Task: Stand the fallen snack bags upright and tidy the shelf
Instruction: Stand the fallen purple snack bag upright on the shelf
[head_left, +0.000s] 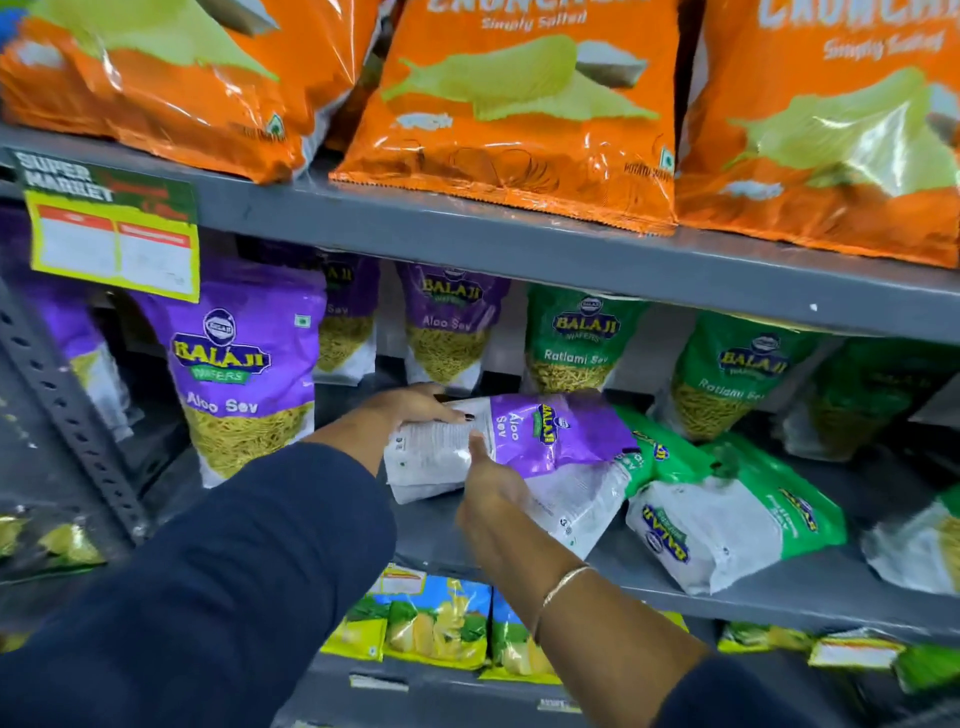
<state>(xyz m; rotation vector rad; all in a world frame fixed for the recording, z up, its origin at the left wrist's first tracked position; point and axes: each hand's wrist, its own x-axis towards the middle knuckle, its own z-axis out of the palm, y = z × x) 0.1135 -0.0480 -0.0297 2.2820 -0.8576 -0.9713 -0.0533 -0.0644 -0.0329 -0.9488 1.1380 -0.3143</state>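
Observation:
A purple Aloo Sev bag (550, 434) lies on its side on the grey middle shelf (779, 582). My left hand (410, 408) rests on its upper white end and my right hand (491, 486) grips its lower edge with the thumb on top. A second white and purple bag (576, 501) lies under it. To the right, fallen green Ratlami Sev bags (727, 519) lie flat. An upright purple Aloo Sev bag (244, 374) stands to the left, more purple bags (447, 327) stand behind, and green bags (576, 343) stand at the back right.
Orange crisp bags (519, 114) fill the shelf above, whose grey edge (519, 244) overhangs my hands. A yellow price tag (114, 244) hangs at the left. A perforated upright post (72, 415) borders the left side. Yellow and blue packets (436, 623) sit on the shelf below.

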